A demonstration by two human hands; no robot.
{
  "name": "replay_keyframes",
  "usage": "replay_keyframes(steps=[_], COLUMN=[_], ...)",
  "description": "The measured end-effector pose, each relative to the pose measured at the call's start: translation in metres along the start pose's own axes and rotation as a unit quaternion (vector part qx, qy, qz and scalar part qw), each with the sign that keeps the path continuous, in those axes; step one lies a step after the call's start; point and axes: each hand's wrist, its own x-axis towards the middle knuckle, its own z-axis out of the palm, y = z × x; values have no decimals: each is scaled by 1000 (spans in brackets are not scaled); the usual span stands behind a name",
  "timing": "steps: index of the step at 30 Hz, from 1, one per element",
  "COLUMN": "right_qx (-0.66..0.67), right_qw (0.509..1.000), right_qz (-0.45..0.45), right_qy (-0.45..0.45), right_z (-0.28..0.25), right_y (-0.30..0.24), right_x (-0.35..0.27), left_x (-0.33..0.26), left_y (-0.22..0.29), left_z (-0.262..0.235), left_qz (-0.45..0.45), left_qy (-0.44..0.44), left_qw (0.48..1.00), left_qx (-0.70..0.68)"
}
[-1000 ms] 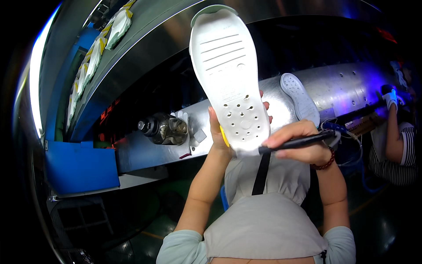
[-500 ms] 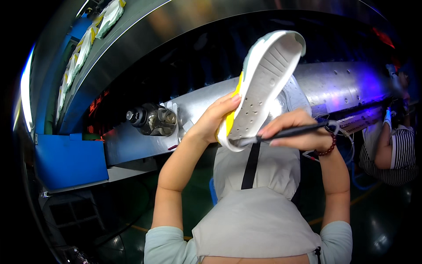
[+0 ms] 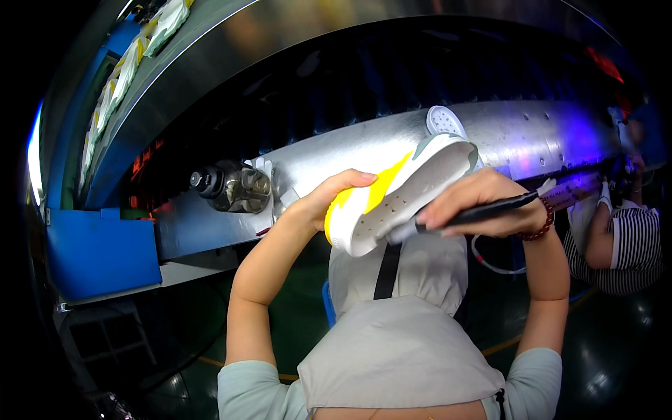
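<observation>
left hand grips the white-and-yellow shoe sole; right hand pinches a black brush, tip at the sole's edge. brushing seems underway; next calls for steady strokes.

Shoe factory line: steel conveyor housing, soles on upper belt, co-worker alongside.

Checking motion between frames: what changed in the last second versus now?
The white and yellow shoe sole tipped from upright, tread facing the camera, down to a low sideways tilt, its yellow edge now showing. The left hand kept its grip on it throughout. The right hand still holds the black brush, its tip now at the sole's face. The second sole on the metal conveyor stayed put.
</observation>
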Motion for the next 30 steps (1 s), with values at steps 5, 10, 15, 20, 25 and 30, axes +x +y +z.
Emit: replay_keyframes(steps=[5,10,15,20,25,30], right_qx=[-20,6,-55,-23,-57,-22], right_qw=[999,994,996,973,988,965], right_qz=[42,22,69,82,23,13], right_qy=[-21,109,22,216,139,261], right_z=[11,11,21,18,26,34], right_y=[7,9,6,18,-6,-2], right_x=[-12,-18,-28,-26,-25,-10], left_x=[-7,-14,-21,-11,-14,21], left_y=[-1,-4,-2,-13,-4,-15], left_z=[7,-5,-22,-56,-55,-7], left_qz=[33,62,77,126,247,359], left_qy=[21,86,62,-83,-332,-126], left_qw=[991,994,993,977,889,881], left_qx=[129,-9,-67,-150,-195,-283])
